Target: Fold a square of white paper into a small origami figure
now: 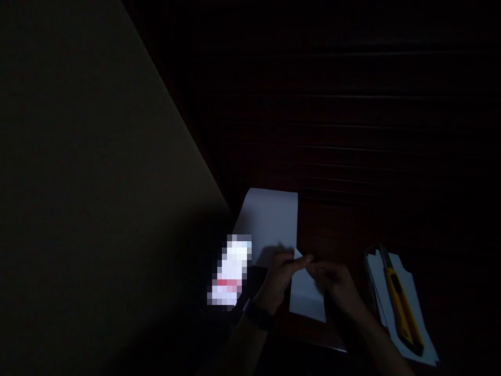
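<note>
Left hand (277, 277) and right hand (338, 282) both pinch the small white paper sheet (307, 303) by its slanted upper edge, at 5 o'clock from frame centre over the dark reddish-brown wooden counter (332, 224), probably two-handed for edge control. Larger white paper sheet (270, 219) sits at its 11 o'clock, pixelated glowing rectangular screen (230, 269) at 9. Yellow-and-black cutter (401, 308) lies at 3 on the loose white paper stack (425, 339), likely weighting it.
</note>
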Demonstrator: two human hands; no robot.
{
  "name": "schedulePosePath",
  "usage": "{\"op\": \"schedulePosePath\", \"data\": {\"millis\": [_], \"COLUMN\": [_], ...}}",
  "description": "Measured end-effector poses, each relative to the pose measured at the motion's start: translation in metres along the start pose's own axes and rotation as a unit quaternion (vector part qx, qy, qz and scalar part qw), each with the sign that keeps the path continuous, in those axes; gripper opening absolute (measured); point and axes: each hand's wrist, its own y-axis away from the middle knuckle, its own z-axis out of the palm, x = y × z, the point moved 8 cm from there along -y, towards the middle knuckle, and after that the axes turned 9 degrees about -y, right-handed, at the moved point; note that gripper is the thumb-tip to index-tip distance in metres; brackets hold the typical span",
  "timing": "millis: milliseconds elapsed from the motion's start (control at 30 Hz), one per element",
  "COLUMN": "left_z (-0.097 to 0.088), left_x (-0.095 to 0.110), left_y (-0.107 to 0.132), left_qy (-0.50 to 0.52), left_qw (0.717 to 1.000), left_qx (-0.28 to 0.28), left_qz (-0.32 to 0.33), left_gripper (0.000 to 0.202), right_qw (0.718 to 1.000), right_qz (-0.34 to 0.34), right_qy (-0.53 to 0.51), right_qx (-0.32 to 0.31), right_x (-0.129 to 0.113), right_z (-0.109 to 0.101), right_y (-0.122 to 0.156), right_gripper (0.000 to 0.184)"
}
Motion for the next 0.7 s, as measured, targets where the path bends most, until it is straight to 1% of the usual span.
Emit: {"op": "schedulePosePath", "data": {"millis": [67, 133, 300, 433, 533, 700], "left_z": [0.002, 0.003, 0.002, -0.006, -0.013, -0.031], "left_x": [-0.004, -0.004, 0.000, 0.003, 0.004, 0.012], "left_y": [0.000, 0.001, 0.004, 0.005, 0.003, -0.003], "left_qy": [0.005, 0.022, 0.052, 0.064, 0.075, 0.047], "left_qw": [1.000, 1.000, 0.998, 0.997, 0.996, 0.997], "left_qx": [-0.007, -0.006, -0.001, 0.039, 0.051, 0.065], "left_qz": [-0.005, -0.010, -0.024, -0.023, -0.026, -0.018], "left_gripper": [0.025, 0.024, 0.023, 0.024, 0.026, 0.027], "right_qw": [1.000, 0.999, 0.998, 0.998, 0.996, 0.993], "right_qz": [0.018, 0.029, 0.025, 0.021, 0.025, 0.021], "right_qy": [-0.014, -0.033, -0.040, -0.022, -0.005, 0.042], "right_qx": [0.010, 0.000, -0.035, -0.059, -0.080, -0.110], "right_x": [0.007, 0.010, 0.005, 0.000, -0.002, -0.008], "right_z": [-0.001, -0.002, 0.001, 0.006, 0.007, -0.003], "right_y": [0.000, 0.001, 0.005, 0.005, 0.006, 0.011], "right_gripper": [0.024, 0.023, 0.022, 0.021, 0.022, 0.022]}}
